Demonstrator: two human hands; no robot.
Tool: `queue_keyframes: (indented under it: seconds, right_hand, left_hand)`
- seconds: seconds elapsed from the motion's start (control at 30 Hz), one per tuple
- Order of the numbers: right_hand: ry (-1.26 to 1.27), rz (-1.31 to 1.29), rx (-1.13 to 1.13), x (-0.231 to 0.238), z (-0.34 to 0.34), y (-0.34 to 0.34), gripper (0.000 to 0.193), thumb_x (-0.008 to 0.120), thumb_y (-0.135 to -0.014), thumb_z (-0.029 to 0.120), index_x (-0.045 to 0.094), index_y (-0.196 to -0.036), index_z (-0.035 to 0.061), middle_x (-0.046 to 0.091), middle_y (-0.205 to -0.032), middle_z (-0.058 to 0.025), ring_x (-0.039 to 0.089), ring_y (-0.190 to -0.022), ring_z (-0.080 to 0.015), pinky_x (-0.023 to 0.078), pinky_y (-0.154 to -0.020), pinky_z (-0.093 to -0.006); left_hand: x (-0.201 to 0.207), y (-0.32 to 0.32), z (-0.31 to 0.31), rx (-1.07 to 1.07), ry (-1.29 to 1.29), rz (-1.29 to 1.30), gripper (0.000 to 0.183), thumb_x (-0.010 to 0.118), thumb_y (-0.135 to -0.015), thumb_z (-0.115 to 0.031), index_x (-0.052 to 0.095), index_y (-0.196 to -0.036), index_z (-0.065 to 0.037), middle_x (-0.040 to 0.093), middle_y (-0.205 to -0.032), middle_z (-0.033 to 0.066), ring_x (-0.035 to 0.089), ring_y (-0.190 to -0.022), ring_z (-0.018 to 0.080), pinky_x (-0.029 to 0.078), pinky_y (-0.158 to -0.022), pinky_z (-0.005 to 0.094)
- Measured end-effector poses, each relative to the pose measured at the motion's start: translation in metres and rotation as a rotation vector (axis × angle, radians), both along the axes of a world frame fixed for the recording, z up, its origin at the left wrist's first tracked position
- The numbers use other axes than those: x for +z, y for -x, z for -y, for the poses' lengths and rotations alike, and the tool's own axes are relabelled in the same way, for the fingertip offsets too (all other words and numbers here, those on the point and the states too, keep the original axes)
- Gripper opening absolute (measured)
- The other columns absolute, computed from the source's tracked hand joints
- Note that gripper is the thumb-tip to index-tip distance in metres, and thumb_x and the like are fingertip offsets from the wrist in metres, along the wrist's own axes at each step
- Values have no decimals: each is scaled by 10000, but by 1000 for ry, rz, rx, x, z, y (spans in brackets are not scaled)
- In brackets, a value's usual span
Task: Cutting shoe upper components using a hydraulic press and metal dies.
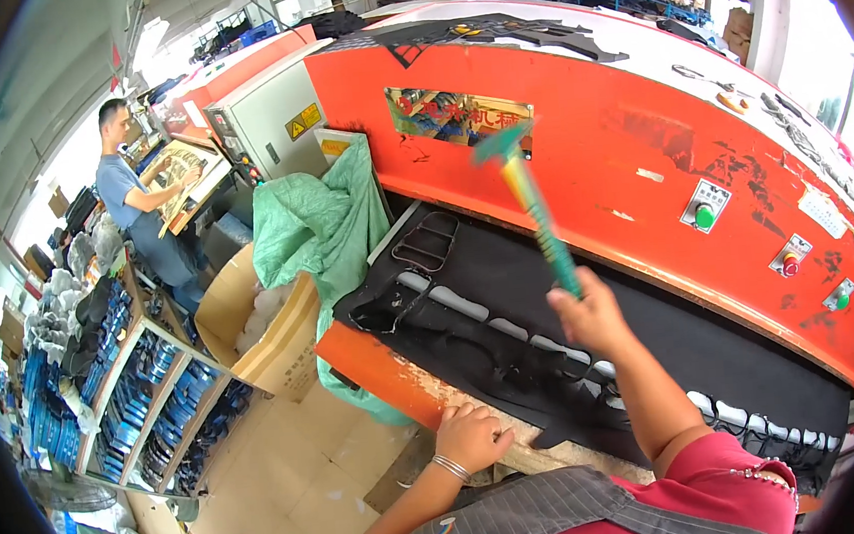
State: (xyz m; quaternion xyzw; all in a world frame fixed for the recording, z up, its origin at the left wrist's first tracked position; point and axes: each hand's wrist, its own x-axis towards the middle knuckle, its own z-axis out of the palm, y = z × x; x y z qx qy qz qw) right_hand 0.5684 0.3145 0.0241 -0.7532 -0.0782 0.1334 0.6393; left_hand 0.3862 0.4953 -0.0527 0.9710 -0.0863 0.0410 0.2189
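My right hand (591, 314) is closed around the lower handle of a hammer (540, 216), raised over the bench. Its green head points up and away from me and looks smeared by motion; yellow shows on the handle below it. My left hand (473, 437) rests at the near edge of the orange bench (380, 371), fingers curled over it. Black sheet material (560, 297) covers the bench, with a row of pale elongated shapes (460, 303) along it. A metal-outlined cutting die (426, 243) lies at the sheet's far left end.
Behind the sheet stands an orange-red machine (598, 143) with a green button (705, 216) and a red button (790, 264). Left of the bench are green sacking (313, 221), a cardboard box (288, 343) and a rack of blue-edged pieces (160, 378). Another person (135, 195) works at far left.
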Motion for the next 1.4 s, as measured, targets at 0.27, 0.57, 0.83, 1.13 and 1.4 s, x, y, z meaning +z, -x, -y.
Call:
queue_keyframes:
  seconds: [0.27, 0.57, 0.83, 1.13, 1.4]
  right_hand:
    - [-629, 366, -390, 165, 63, -44, 258, 496, -980, 303, 522, -1051, 56, 456, -600, -3, 416, -422, -99, 352, -383, -239]
    - [-729, 560, -41, 114, 19, -82, 517, 391, -985, 461, 526, -1147, -10, 619, -871, -87, 618, -732, -186, 522, -648, -297]
    - [550, 640, 149, -82, -195, -53, 582, 750, -756, 283, 552, -1236, 22, 566, -1201, -163, 548, -1114, -323, 468, -929, -389]
    - [1057, 432, 605, -52, -232, -98, 559, 787, -651, 357, 619, -1077, 35, 632, -1063, -158, 591, -1026, -317, 485, -869, -381]
    - [1084, 120, 866, -35, -240, -117, 605, 785, -633, 347, 608, -1094, 0, 670, -930, -174, 646, -904, -336, 504, -799, -393]
  left_hand:
    - [8, -13, -29, -392, 16, -440, 428, 570, -833, -488, 706, -674, -115, 636, -758, 61, 612, -841, 270, 451, -806, 404]
    - [1, -154, -164, -126, 300, 321, 186, 690, -775, -206, 678, -902, -70, 655, -916, 106, 599, -880, 306, 468, -780, 418]
    - [-14, -237, -225, -334, 28, 37, 498, 761, -720, -288, 613, -1160, -110, 569, -1114, 45, 493, -1132, 252, 396, -942, 406]
    - [6, -268, -231, -484, -112, -223, 523, 794, -671, -332, 633, -1120, -119, 550, -1048, 48, 495, -1105, 244, 428, -920, 411]
    - [-5, -281, -238, -614, -40, -226, 496, 790, -662, -337, 648, -1060, -77, 564, -999, 97, 517, -1060, 279, 439, -891, 379]
